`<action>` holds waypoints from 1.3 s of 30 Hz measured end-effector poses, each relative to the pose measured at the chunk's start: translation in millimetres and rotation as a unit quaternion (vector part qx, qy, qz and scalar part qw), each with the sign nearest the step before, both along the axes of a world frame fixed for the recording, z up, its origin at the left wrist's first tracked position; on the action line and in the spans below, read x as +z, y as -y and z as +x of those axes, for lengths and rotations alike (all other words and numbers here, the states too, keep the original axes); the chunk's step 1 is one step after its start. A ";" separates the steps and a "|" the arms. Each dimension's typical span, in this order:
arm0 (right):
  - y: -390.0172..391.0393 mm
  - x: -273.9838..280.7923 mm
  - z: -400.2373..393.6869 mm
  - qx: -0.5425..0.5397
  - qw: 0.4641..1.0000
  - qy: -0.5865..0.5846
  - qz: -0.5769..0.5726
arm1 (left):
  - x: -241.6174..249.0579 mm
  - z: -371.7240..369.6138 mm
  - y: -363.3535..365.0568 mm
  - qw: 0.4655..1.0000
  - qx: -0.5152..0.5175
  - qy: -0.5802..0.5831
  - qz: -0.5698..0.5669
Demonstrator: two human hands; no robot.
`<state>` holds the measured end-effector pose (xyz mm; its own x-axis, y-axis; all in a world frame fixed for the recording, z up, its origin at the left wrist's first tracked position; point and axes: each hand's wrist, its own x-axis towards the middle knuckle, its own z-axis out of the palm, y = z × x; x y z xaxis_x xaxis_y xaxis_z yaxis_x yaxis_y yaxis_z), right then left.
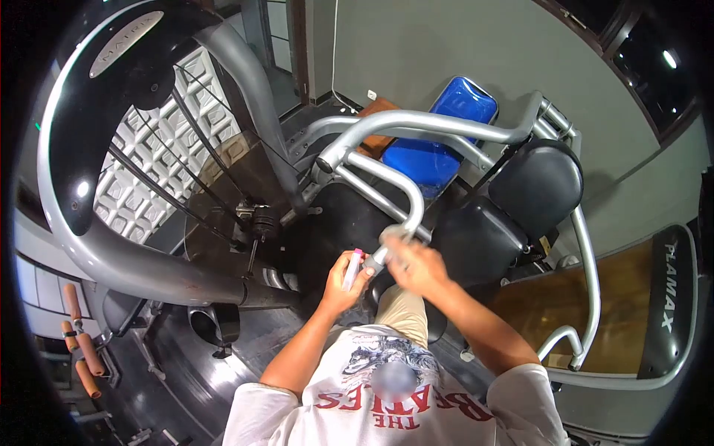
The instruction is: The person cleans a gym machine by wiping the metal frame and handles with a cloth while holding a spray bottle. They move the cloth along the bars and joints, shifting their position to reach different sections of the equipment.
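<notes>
My left hand (344,282) is closed round a small pink and white object (352,270), held upright beside the end of a silver tube of the gym machine. My right hand (413,262) is just right of it, at the curved silver tube (413,201). Its fingers are smeared by motion, so whether they hold anything does not show. A grey end piece (375,262) of the tube lies between the two hands.
Black padded seat (476,239) and backrest (537,182) stand to the right. A blue padded bench (424,160) is by the wall behind. The machine's thick grey frame (149,276) arches on the left. A brown panel (580,312) lies at the right.
</notes>
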<state>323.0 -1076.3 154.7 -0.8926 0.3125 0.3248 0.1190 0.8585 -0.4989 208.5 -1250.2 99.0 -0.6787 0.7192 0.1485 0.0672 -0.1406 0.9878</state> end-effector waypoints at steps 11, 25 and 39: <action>-28.5 27.4 -23.3 -0.113 0.990 -0.086 -0.004 | -23.5 10.0 -3.5 0.993 0.037 0.109 0.019; -43.7 51.1 -23.6 -0.143 0.989 0.026 0.004 | -6.8 15.3 -0.2 0.993 0.051 0.099 -0.042; -48.5 80.1 -15.4 -0.076 0.993 -0.010 0.090 | -13.7 8.6 -4.5 0.982 0.101 -0.131 -0.088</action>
